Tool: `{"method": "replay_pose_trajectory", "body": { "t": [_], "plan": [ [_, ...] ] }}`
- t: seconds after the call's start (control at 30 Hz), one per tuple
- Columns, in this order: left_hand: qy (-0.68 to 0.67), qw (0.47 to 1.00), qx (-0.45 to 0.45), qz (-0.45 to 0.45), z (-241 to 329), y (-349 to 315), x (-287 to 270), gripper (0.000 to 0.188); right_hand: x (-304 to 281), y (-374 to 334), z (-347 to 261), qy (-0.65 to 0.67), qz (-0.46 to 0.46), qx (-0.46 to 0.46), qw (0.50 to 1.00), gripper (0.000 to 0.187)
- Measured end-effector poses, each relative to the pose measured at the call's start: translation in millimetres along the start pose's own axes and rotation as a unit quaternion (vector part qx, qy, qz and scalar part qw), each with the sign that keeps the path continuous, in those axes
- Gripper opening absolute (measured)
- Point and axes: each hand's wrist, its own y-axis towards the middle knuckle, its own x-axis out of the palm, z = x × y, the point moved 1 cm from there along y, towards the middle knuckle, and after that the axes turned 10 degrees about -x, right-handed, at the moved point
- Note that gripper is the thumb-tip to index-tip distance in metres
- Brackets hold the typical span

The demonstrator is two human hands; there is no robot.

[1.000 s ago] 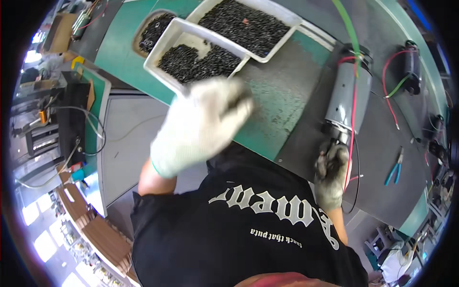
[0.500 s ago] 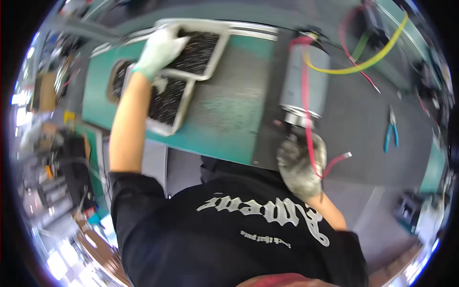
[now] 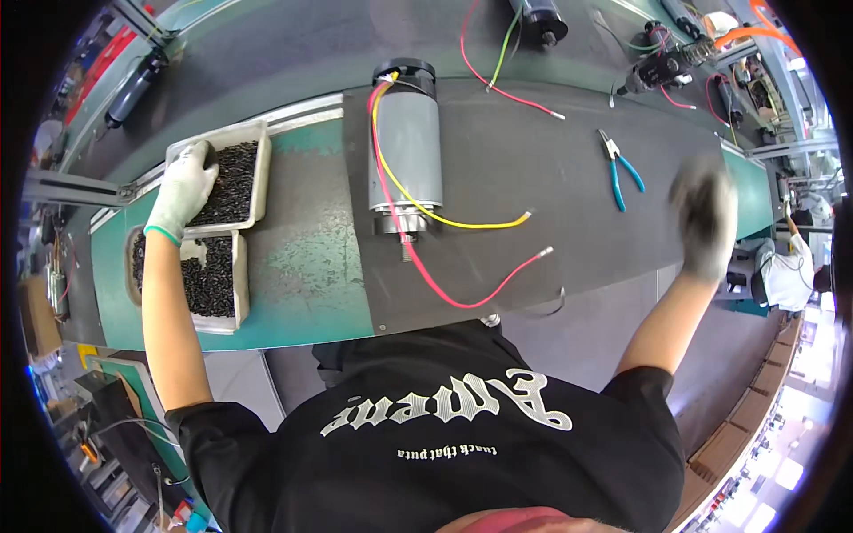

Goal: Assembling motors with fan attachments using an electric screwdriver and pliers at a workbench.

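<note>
My left hand (image 3: pixel 186 188), in a pale glove with dark fingertips, reaches into the far white tray (image 3: pixel 263 178) of small black parts (image 3: pixel 233 182). Its fingers are curled together there; whatever they pinch is hidden. My right hand (image 3: pixel 706 218), gloved and smeared by motion, is off to the right, past the blue-handled pliers (image 3: pixel 619 169) and apart from them. A grey cylindrical motor (image 3: pixel 410 151) lies on the dark mat, its shaft toward me. From its far end come a red wire (image 3: pixel 418 258) and a yellow wire (image 3: pixel 462 224) with metal terminals.
A second white tray (image 3: pixel 241 280) of black parts sits nearer me, beside a tan container (image 3: pixel 133 266). At the back are another motor (image 3: pixel 540 22) with wires and a power driver (image 3: pixel 666 67) on an orange hose. A person (image 3: pixel 791 262) is at far right.
My right hand has left the motor's shaft end and swung right, past the pliers. The yellow wire now hangs toward me. My left hand stays at the far tray; the view has shifted.
</note>
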Motion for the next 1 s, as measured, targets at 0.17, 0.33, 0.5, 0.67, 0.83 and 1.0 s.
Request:
{"method": "replay_pose_trajectory", "body": {
  "t": [0.17, 0.33, 0.5, 0.67, 0.83, 1.0],
  "plan": [
    [0.024, 0.999, 0.026, -0.014, 2.7, 5.8, -6.9, 0.034, -84.1, 170.2, 64.6, -0.310, -0.004, -0.069, 0.948, 0.059],
    [0.022, 0.998, 0.028, 0.047, -8.0, -3.3, 3.6, 0.028, -86.5, 208.5, 66.9, -0.411, -0.159, -0.046, 0.896, 0.030],
    [-0.056, 0.997, -0.020, 0.054, -12.0, -17.3, -6.7, 0.029, -6.5, 152.9, 45.9, -0.272, -0.020, -0.193, 0.942, 0.025],
    [-0.235, 0.963, -0.023, 0.133, -7.9, -43.4, -28.5, 0.036, 130.5, 55.7, 20.8, 0.131, -0.005, -0.166, 0.977, 0.034],
    [-0.857, 0.516, 0.019, -0.002, 87.5, -80.6, -26.8, 0.030, 211.1, 22.5, 33.1, 0.400, -0.122, -0.032, 0.908, 0.028],
    [-0.971, 0.185, 0.002, -0.154, 194.6, -135.6, -20.1, 0.037, 257.5, 19.4, 8.8, -0.148, 0.024, 0.072, 0.986, 0.033]
  ]
}}
